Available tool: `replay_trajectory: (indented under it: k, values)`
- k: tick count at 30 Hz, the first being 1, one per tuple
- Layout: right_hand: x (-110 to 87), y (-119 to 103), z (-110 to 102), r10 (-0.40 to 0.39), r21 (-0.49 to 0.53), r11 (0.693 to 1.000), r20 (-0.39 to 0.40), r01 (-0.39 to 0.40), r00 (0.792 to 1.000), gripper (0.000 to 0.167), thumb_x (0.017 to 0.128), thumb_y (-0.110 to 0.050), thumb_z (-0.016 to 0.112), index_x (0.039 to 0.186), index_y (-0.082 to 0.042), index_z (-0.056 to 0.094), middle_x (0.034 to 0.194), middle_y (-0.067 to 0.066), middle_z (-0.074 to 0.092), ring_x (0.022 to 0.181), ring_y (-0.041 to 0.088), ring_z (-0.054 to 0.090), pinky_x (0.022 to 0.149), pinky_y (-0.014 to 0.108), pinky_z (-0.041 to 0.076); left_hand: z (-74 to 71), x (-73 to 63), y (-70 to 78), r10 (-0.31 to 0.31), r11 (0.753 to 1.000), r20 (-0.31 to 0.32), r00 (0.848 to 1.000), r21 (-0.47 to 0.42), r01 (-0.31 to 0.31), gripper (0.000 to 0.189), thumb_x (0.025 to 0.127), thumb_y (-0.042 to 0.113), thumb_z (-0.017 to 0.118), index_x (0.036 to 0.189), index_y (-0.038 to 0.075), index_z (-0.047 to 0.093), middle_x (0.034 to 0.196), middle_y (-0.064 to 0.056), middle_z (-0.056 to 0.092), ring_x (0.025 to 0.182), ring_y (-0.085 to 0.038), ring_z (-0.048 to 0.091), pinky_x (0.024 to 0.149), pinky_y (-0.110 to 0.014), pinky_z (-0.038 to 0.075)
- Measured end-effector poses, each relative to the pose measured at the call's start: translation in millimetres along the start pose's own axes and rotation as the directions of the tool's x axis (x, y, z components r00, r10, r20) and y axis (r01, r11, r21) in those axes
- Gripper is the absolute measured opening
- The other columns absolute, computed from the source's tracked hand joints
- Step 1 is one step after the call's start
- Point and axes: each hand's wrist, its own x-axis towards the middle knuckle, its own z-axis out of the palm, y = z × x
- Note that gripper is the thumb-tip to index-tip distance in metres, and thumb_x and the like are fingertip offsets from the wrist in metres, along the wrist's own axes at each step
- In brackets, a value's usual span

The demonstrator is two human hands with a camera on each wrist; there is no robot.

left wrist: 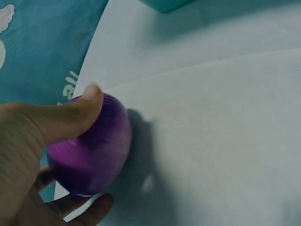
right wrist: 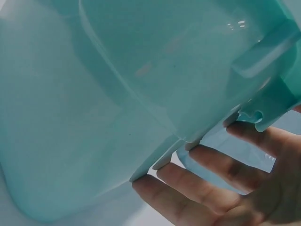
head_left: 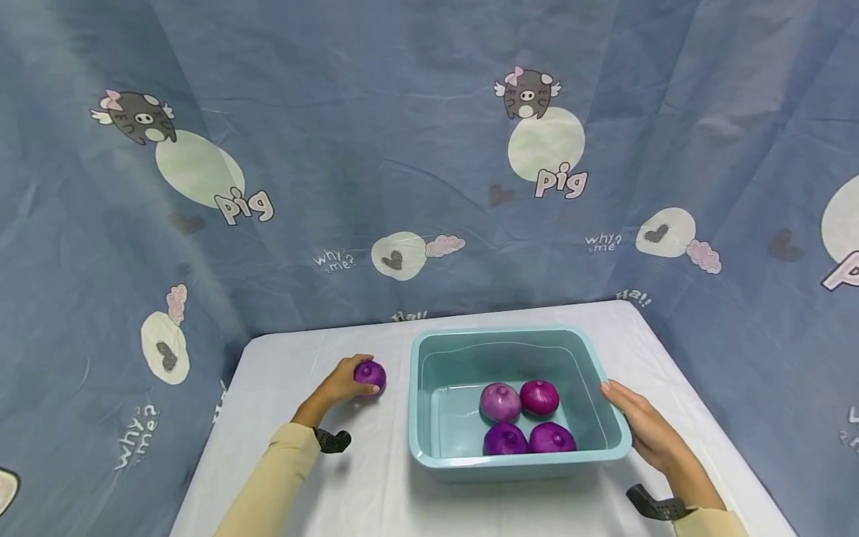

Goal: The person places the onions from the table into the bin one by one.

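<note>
In the head view my left hand [head_left: 345,382] holds a purple onion [head_left: 372,377] low over the white-covered table, left of a pale teal bin [head_left: 419,403]. The left wrist view has my thumb across one side of this onion [left wrist: 96,150], with fingers curled under the other; a dark shadow falls beside it. My right hand [head_left: 644,425] is at the bin's right side. Its straight, spread fingers [right wrist: 216,162] rest their tips against the outer wall [right wrist: 117,127] in the right wrist view. Several purple onions [head_left: 500,403] sit together inside the bin, toward its right half.
A white cloth [head_left: 376,477] covers the table. Behind and beside it hangs a blue curtain [head_left: 443,149] printed with cartoon pigs. Black bands [head_left: 332,441] are worn on both wrists. The bin's raised walls stand between the held onion and the others.
</note>
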Motion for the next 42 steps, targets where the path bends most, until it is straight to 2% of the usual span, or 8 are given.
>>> replay_trajectory:
  k: [5,9,16,24,29,33,42]
  values:
    - [0.3,0,1,0.001,0.003,1.0,-0.004,-0.001,1.0,0.071,0.107,-0.048,0.037,0.158,-0.002,0.018,0.154,0.033,0.033,0.13,0.04,0.054,0.095,0.046,0.056,5.3,-2.7,-2.9,-0.004,1.0,-0.052,0.999,0.003,0.005,0.073,0.079,0.02,0.086,0.141,0.003,0.051,0.132,-0.032,0.051,0.122,-0.048,0.053,0.102,-0.062,0.044]
    - [0.1,-1,1,-0.002,0.002,1.0,-0.002,0.002,1.0,0.071,0.107,-0.048,0.037,0.158,-0.002,0.019,0.153,0.034,0.034,0.128,0.038,0.055,0.093,0.045,0.056,5.8,-3.5,-5.3,-0.018,1.0,-0.062,0.998,0.005,0.019,0.073,0.08,0.02,0.085,0.142,0.004,0.05,0.134,-0.031,0.051,0.123,-0.047,0.053,0.102,-0.062,0.044]
    - [0.9,1,2,0.007,-0.005,1.0,-0.015,-0.007,1.0,0.072,0.106,-0.05,0.037,0.158,-0.003,0.02,0.153,0.032,0.034,0.13,0.039,0.054,0.094,0.044,0.056,1.8,-9.1,-1.9,-0.011,1.0,-0.046,0.999,0.002,0.011,0.073,0.082,0.022,0.084,0.144,0.006,0.05,0.136,-0.03,0.05,0.125,-0.047,0.052,0.102,-0.062,0.044]
    - [-0.4,-1,3,0.011,-0.012,1.0,-0.013,-0.011,1.0,0.072,0.106,-0.05,0.036,0.158,-0.004,0.019,0.153,0.033,0.034,0.129,0.04,0.054,0.093,0.045,0.057,-13.4,-19.7,7.0,0.03,1.0,0.004,1.0,0.001,-0.03,0.074,0.082,0.027,0.083,0.145,0.007,0.049,0.137,-0.028,0.05,0.123,-0.044,0.054,0.099,-0.058,0.047]
    - [-1.1,-1,2,0.008,-0.015,1.0,-0.007,-0.008,1.0,0.071,0.106,-0.05,0.035,0.158,-0.003,0.02,0.152,0.033,0.035,0.126,0.037,0.057,0.092,0.044,0.057,-26.2,-27.0,18.5,0.043,0.998,0.043,0.998,-0.036,-0.042,0.074,0.083,0.026,0.083,0.145,0.007,0.049,0.141,-0.029,0.047,0.125,-0.045,0.053,0.099,-0.058,0.047]
    - [-1.7,-1,1,-0.001,-0.012,1.0,-0.001,0.001,1.0,0.07,0.107,-0.048,0.035,0.158,-0.003,0.02,0.151,0.033,0.036,0.123,0.033,0.058,0.09,0.043,0.058,-35.4,-28.9,30.0,0.058,0.997,0.046,0.997,-0.048,-0.056,0.072,0.084,0.028,0.081,0.146,0.01,0.049,0.143,-0.028,0.045,0.127,-0.044,0.051,0.1,-0.058,0.047]
    - [-1.4,-1,1,-0.005,-0.019,1.0,0.013,0.005,1.0,0.071,0.107,-0.049,0.035,0.158,-0.003,0.017,0.153,0.034,0.033,0.125,0.034,0.058,0.092,0.045,0.057,-54.1,-37.4,65.1,0.122,0.992,0.059,0.991,-0.034,-0.12,0.074,0.083,0.033,0.082,0.147,0.016,0.049,0.143,-0.023,0.045,0.125,-0.039,0.053,0.099,-0.056,0.049]
